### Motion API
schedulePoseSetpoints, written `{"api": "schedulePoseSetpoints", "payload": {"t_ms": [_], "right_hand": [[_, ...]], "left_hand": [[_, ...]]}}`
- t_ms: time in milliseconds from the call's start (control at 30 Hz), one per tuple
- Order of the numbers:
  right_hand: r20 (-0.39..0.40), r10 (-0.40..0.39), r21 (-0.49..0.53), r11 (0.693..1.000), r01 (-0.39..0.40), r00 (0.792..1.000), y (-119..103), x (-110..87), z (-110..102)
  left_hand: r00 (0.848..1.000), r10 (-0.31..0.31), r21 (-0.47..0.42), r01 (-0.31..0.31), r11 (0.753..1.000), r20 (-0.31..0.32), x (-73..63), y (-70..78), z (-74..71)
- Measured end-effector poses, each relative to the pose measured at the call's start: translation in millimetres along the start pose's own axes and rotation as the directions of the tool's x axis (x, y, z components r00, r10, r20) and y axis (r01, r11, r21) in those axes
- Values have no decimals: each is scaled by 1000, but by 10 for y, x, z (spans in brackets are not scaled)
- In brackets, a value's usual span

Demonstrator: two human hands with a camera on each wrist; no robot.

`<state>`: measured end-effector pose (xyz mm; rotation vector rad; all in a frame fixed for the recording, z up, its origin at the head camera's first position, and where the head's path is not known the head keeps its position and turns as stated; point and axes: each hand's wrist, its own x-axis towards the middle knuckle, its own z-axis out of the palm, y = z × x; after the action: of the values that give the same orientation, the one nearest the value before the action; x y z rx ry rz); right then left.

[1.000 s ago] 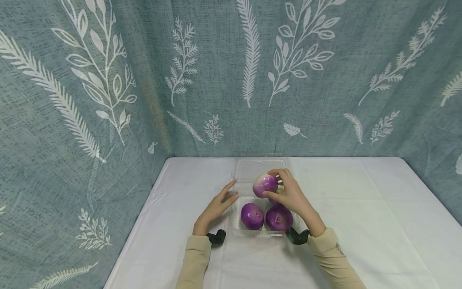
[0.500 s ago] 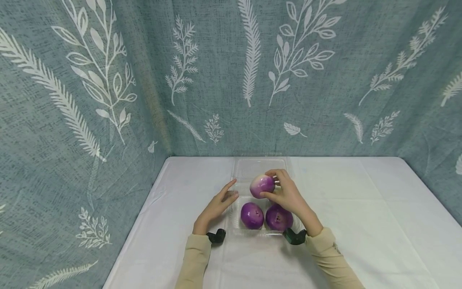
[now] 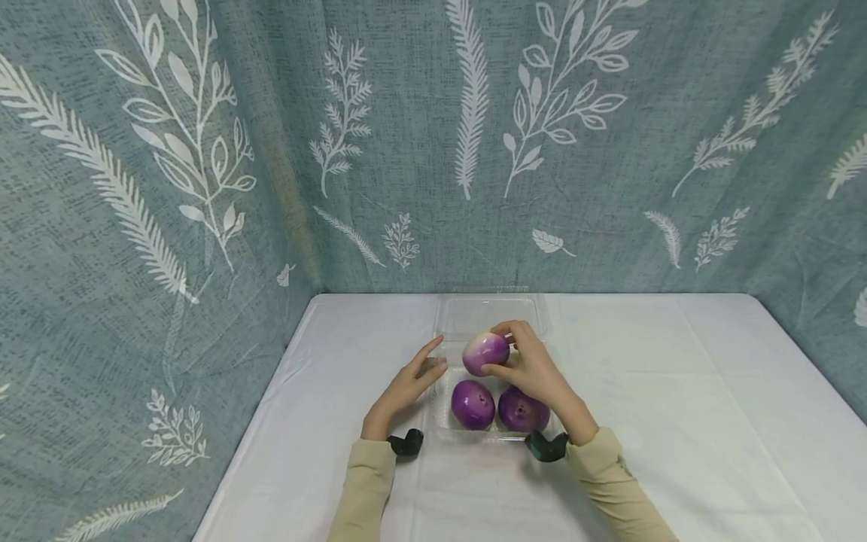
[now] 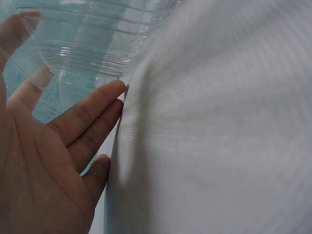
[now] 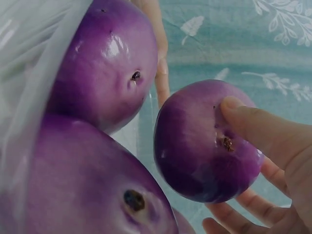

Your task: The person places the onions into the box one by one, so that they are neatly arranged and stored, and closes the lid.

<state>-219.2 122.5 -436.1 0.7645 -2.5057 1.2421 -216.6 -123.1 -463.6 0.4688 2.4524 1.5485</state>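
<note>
Teal leaf-printed curtain (image 3: 406, 113) hangs behind a white-clothed desk (image 3: 677, 391) bearing a clear plastic clamshell container (image 3: 447, 435), its lid (image 3: 488, 315) folded open on the far side. Inside the container's near part, a left purple vegetable (image 3: 473, 405) sits beside a right one (image 3: 524, 410). Toward its rear, the right hand's (image 3: 535, 367) fingers grasp a purple-and-white vegetable (image 3: 486, 354). At its left wall, the left hand's (image 3: 404, 386) fingers extend, released; contact is unclear.
</note>
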Motion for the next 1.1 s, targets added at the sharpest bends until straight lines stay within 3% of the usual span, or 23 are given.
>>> {"api": "schedulePoseSetpoints", "payload": {"t_ms": [600,1100], "right_hand": [[48,70,-4,998,-70,996,-33,11,82],[58,59,-25,998,-58,997,-21,11,136]], "left_hand": [[1000,7,-17,-7,1000,3,-4,7,1],[1000,-3,-10,3,1000,13,-10,7,-7]]}}
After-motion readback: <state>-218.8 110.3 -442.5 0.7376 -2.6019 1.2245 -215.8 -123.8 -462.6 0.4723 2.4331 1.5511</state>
